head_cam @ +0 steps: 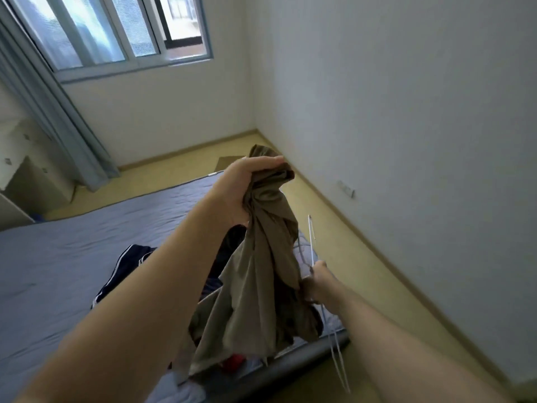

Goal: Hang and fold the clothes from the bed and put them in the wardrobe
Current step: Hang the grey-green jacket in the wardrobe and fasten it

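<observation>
Olive-brown crumpled fabric garment point(261, 271) hangs over the grey-blue sheeted bed point(58, 257), top bunched in left hand point(247, 193), fingers clamped. Right hand point(315, 283) grips thin white wire hanger point(310, 231) beside garment. Navy white-striped garment point(125, 266) lies on bed.

The olive garment point(261, 271) hung bunched from the left hand point(244, 190) over the near corner of the bed point(58, 257), blocking passage there. The right hand point(315, 283) held a wire hanger point(311, 242) just beside the garment, at the bed's edge. Dark clothes point(128, 264) lay heaped on the bed behind the garment. The rest of the bed lay bare. Between the bed and the wall point(406, 141), a strip of floor point(363, 257) ran open.
</observation>
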A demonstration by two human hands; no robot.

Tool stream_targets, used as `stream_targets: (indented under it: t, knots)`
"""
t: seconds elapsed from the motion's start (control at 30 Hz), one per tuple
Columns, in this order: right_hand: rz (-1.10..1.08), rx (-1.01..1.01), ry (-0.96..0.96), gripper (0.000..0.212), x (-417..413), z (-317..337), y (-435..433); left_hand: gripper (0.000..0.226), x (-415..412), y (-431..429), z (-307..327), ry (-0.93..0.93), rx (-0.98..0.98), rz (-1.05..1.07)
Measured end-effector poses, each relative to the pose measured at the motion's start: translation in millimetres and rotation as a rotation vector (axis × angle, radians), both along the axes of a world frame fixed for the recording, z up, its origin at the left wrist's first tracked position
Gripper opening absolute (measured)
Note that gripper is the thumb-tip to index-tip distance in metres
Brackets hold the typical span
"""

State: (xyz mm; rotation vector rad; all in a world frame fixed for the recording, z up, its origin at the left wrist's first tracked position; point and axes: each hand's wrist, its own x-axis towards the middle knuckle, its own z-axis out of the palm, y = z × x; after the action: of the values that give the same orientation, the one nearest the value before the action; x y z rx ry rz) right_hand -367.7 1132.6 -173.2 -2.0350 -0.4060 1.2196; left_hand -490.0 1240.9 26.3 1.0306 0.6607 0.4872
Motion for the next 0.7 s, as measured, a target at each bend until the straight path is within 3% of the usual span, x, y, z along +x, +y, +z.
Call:
stream_targets:
  t: [0.1,0.27,0.43,0.53,0.63,0.7]
  knots:
    - [0.283,-0.034,-0.226,0.077,23,14,-19,0.016,17,-7,31,-0.08,0.006,-0.088]
    - [0.33,-0.092,-0.153,0.099,39,35,-34,0.019,32,-18,70,-0.162,0.085,-0.103]
    - [0.315,0.089,-0.236,0.131,33,28,-47,0.025,46,-18,83,-0.232,0.087,-0.028]
    - [0.141,0.23,-0.39,0.114,23,21,-45,0.022,54,-17,82,-0.293,0.048,0.04]
    - [-0.065,0.392,-0.464,0.076,25,20,-43,0.018,58,-10,82,-0.362,0.014,0.088]
    - [-0.095,0.357,-0.487,0.055,34,29,-45,0.02,58,-5,80,-0.389,-0.011,0.108]
